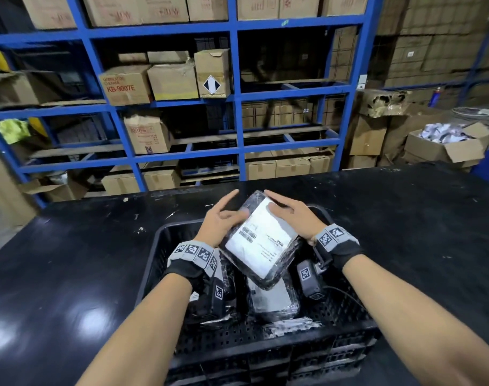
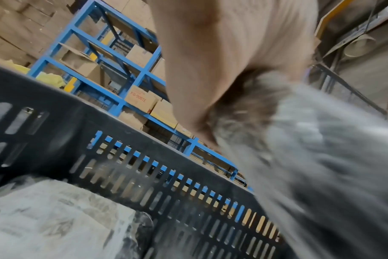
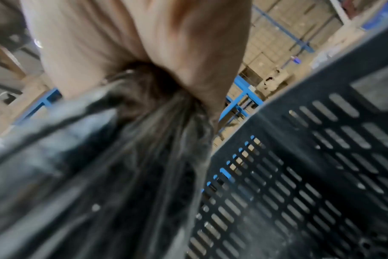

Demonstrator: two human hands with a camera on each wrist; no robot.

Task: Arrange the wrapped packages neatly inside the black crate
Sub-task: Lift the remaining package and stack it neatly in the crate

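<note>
A black perforated crate stands on the black table. Both hands hold one wrapped package, black film with a white label, tilted above the crate's far half. My left hand grips its left edge, thumb lying on the top face. My right hand grips the right edge, thumb on the label. Below it another labelled package lies in the crate, and more film-wrapped ones sit toward the near wall. The left wrist view shows a package by the crate wall. The right wrist view is blurred.
The black table spreads wide to left and right of the crate. Blue shelving loaded with cardboard boxes rises behind the table's far edge. An open carton of scraps sits at the far right.
</note>
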